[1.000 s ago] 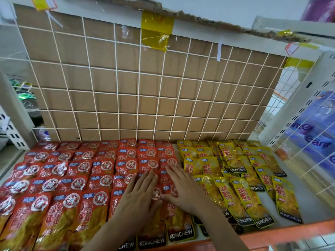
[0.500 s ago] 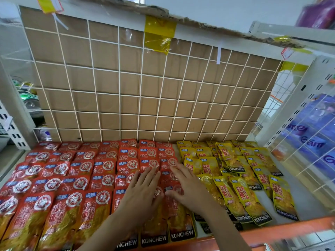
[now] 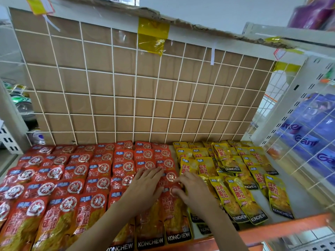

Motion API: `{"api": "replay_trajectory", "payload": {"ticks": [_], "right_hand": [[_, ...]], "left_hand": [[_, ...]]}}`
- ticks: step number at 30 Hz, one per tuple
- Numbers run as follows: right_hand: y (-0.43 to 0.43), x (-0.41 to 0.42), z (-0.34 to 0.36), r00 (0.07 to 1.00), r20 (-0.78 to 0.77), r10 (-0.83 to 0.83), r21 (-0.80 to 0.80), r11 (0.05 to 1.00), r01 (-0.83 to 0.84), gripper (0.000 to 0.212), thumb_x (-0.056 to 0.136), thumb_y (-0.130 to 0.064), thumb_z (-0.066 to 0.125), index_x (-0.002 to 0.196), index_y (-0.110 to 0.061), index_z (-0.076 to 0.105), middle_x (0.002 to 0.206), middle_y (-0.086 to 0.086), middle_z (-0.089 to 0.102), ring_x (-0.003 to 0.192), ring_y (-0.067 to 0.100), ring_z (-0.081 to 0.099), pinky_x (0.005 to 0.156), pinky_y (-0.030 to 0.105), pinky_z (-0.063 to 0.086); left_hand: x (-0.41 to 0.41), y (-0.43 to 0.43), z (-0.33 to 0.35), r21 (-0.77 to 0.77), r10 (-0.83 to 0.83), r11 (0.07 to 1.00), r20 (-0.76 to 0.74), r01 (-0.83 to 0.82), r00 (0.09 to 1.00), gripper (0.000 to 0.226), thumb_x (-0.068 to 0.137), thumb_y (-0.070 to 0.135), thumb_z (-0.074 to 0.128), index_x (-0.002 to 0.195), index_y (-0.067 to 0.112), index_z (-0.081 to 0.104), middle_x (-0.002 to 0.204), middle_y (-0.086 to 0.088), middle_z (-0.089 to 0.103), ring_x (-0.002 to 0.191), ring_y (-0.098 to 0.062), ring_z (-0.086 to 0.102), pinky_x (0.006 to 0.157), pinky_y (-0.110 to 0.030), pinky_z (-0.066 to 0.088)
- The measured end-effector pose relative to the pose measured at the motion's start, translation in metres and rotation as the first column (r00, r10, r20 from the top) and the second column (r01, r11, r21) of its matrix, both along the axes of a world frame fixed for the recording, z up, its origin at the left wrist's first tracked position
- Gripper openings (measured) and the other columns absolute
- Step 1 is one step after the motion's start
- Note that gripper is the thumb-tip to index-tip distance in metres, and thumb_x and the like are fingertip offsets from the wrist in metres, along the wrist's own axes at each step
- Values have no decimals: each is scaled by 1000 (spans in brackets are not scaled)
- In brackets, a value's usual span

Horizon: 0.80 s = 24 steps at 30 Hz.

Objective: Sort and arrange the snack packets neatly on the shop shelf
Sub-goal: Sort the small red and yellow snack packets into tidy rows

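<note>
Red snack packets (image 3: 76, 189) lie in overlapping rows across the left and middle of the shelf. Yellow packets (image 3: 241, 194) fill the right part, less evenly, some of them slanted. My left hand (image 3: 145, 187) lies flat, fingers straight, on the red packets near the border between the two colours. My right hand (image 3: 194, 192) sits just right of it. Its fingers are curled, and thumb and fingertips pinch the top of a red packet (image 3: 174, 212) in the rightmost red column. Yellow packets under my right forearm are partly hidden.
A white wire grid (image 3: 134, 98) backed with cardboard closes the rear of the shelf. An orange lip (image 3: 282, 230) runs along the front edge. At the right a wire side panel (image 3: 297, 160) holds blue packs behind it. Cans (image 3: 21, 104) stand beyond the left upright.
My right hand's fingers went from flat on the packets to curled, now pinching a red packet's top. My left hand stayed flat on the red rows. The camera moved slightly.
</note>
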State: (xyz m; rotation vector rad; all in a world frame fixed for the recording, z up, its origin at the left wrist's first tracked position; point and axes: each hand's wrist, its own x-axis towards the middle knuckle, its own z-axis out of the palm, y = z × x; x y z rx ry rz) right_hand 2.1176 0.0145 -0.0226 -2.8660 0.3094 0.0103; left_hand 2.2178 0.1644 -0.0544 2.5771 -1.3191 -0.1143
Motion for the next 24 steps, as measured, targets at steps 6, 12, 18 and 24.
{"api": "replay_trajectory", "payload": {"ticks": [6, 12, 18, 24], "right_hand": [[1, 16, -9, 994, 102, -46, 60, 997, 40, 20, 92, -38, 50, 99, -20, 56, 97, -12, 48, 100, 7, 47, 89, 20, 37], [1, 19, -17, 990, 127, -53, 97, 994, 41, 16, 93, -36, 50, 96, -21, 56, 101, -9, 54, 98, 7, 49, 89, 21, 40], [0, 18, -19, 981, 185, -60, 100, 994, 42, 16, 93, -34, 50, 94, -19, 57, 93, -11, 51, 93, 6, 49, 82, 18, 38], [-1, 15, -19, 965, 256, -57, 131, 991, 24, 15, 92, -35, 51, 96, -21, 57, 96, -11, 53, 94, 5, 47, 82, 16, 36]], "left_hand": [[-1, -1, 0, 3, 10, 1000, -21, -10, 1000, 97, 62, 61, -15, 150, 25, 6, 158, 8, 6, 144, -9, 1, 107, -26, -14], [0, -1, -1, 17, 13, 1000, -8, -13, 1000, 98, 63, 65, -14, 150, 25, 7, 157, 9, 6, 144, -8, 1, 108, -27, -13], [1, 0, -5, 41, -7, 999, 23, 6, 1000, 124, 47, 76, -38, 149, 26, 11, 157, 9, 12, 144, -9, 5, 109, -28, -12], [1, -2, -3, 32, 0, 999, 36, -1, 999, 126, 44, 75, -41, 149, 27, 7, 157, 9, 7, 144, -9, 2, 109, -28, -13]]}}
